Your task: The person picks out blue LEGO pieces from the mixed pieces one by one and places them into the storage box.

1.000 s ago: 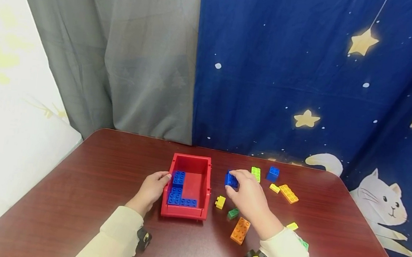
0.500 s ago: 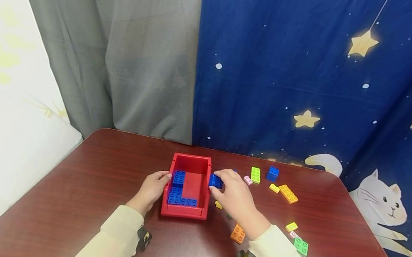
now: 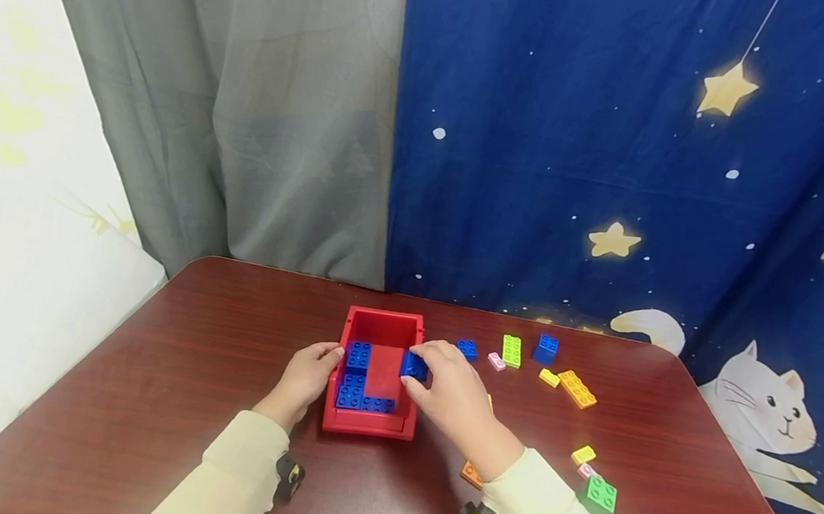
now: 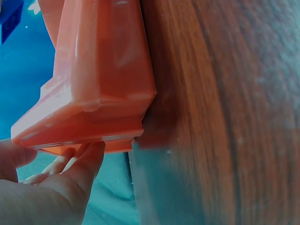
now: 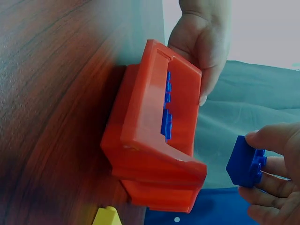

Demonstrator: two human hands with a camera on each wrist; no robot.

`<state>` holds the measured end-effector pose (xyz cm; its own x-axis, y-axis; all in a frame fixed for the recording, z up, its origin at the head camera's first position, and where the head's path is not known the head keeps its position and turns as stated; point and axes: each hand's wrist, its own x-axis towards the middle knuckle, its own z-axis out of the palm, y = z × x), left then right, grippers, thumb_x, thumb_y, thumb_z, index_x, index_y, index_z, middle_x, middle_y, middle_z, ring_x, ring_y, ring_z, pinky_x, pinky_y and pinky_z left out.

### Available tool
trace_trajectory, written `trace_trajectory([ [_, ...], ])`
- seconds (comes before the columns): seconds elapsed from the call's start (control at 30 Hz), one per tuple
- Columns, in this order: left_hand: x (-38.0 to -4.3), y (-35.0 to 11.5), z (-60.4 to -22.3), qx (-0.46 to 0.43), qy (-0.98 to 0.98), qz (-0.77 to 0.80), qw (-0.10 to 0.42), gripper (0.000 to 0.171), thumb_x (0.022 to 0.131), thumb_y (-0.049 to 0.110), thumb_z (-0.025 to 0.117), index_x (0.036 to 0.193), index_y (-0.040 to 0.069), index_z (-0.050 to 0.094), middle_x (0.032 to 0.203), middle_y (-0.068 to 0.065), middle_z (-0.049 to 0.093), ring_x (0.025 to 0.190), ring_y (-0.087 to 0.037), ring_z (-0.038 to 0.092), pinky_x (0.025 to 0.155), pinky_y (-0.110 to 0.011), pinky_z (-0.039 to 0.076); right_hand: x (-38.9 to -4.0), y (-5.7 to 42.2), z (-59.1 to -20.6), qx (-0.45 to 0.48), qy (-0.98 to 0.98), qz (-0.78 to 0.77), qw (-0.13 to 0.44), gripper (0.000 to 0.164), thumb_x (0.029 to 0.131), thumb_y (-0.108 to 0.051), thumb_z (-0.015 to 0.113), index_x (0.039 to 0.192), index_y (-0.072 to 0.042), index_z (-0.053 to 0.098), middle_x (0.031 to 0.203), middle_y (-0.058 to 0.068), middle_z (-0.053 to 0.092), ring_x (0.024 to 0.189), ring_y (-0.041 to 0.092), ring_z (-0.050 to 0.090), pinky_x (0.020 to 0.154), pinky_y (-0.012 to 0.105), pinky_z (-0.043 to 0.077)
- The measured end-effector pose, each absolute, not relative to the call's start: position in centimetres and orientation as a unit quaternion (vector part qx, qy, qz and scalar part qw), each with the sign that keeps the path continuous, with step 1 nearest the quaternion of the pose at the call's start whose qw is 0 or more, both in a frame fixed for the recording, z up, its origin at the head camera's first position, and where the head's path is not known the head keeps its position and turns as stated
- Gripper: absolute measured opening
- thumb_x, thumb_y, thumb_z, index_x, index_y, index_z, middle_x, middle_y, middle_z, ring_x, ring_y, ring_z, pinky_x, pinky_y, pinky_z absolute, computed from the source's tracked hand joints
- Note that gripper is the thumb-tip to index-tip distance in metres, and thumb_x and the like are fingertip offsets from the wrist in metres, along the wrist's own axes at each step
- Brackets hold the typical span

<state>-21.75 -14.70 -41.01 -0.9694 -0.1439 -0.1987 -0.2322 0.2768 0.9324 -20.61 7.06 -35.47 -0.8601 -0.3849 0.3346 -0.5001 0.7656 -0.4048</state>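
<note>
A red plastic bin [image 3: 368, 425] stands on the table, several blue toy bricks [image 3: 358, 355] lying along its left and near sides. My left hand [image 3: 302, 381] grips the bin's left rim, thumb on top and fingers outside; the left wrist view shows the fingers [image 4: 89, 161] under that edge. Between thumb and fingers, my right hand [image 3: 459, 403] pinches another blue toy brick [image 5: 245, 161]. That brick is held above the bin's right wall, apart from it in the right wrist view.
Loose bricks lie right of the bin: blue [image 3: 545, 349], lime [image 3: 511, 351], orange-yellow [image 3: 577, 389], green [image 3: 598, 498], and small yellow and pink ones. An orange brick [image 3: 472, 474] is partly hidden by the right arm. Curtains [image 3: 302, 153] hang behind the table [image 3: 241, 306].
My right hand has carried the blue brick leftward from the loose bricks to the bin's right wall, uncovering another blue brick and a pink one. The left hand stays on the rim.
</note>
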Motion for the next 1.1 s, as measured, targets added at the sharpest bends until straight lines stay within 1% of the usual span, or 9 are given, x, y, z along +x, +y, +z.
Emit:
trace_trajectory([
  [0.37,-21.8,-14.7,-41.1,-0.118,0.797,0.591,0.033,0.047,0.103,0.027,0.045,0.141,0.000,0.044,0.139,-0.025,0.047,0.127,-0.042,0.045,0.102,-0.056,0.041,-21.0,6.1,-36.2,0.248,-0.936,0.227,0.101,0.043,0.082,-0.024,0.077,0.121,-0.008,0.065,0.115,0.007,0.064,0.107,0.023,0.059,0.088,0.040,0.055],
  [0.6,-21.9,-14.7,-41.2,-0.119,0.796,0.592,0.031,0.046,0.103,0.026,0.045,0.140,0.000,0.045,0.138,-0.025,0.048,0.126,-0.042,0.047,0.102,-0.056,0.041,-21.2,5.5,-36.6,0.249,-0.940,0.219,0.081,0.044,0.082,-0.023,0.078,0.122,-0.009,0.065,0.115,0.007,0.064,0.107,0.022,0.058,0.088,0.039,0.055],
  [0.93,-21.9,-14.8,-41.2,-0.124,0.797,0.591,0.028,0.046,0.102,0.026,0.045,0.140,0.000,0.045,0.137,-0.025,0.049,0.126,-0.042,0.047,0.102,-0.056,0.040,-21.4,4.4,-37.0,0.271,-0.944,0.170,0.082,0.045,0.082,-0.025,0.077,0.122,-0.009,0.064,0.115,0.006,0.065,0.110,0.021,0.059,0.089,0.037,0.055],
  [1.1,-21.9,-14.6,-41.1,-0.121,0.796,0.592,0.026,0.046,0.102,0.026,0.045,0.140,-0.001,0.045,0.137,-0.025,0.049,0.125,-0.041,0.048,0.102,-0.056,0.041,-21.4,4.1,-37.2,0.280,-0.945,0.147,0.082,0.047,0.082,-0.027,0.077,0.122,-0.008,0.064,0.114,0.006,0.065,0.109,0.021,0.059,0.087,0.036,0.056],
])
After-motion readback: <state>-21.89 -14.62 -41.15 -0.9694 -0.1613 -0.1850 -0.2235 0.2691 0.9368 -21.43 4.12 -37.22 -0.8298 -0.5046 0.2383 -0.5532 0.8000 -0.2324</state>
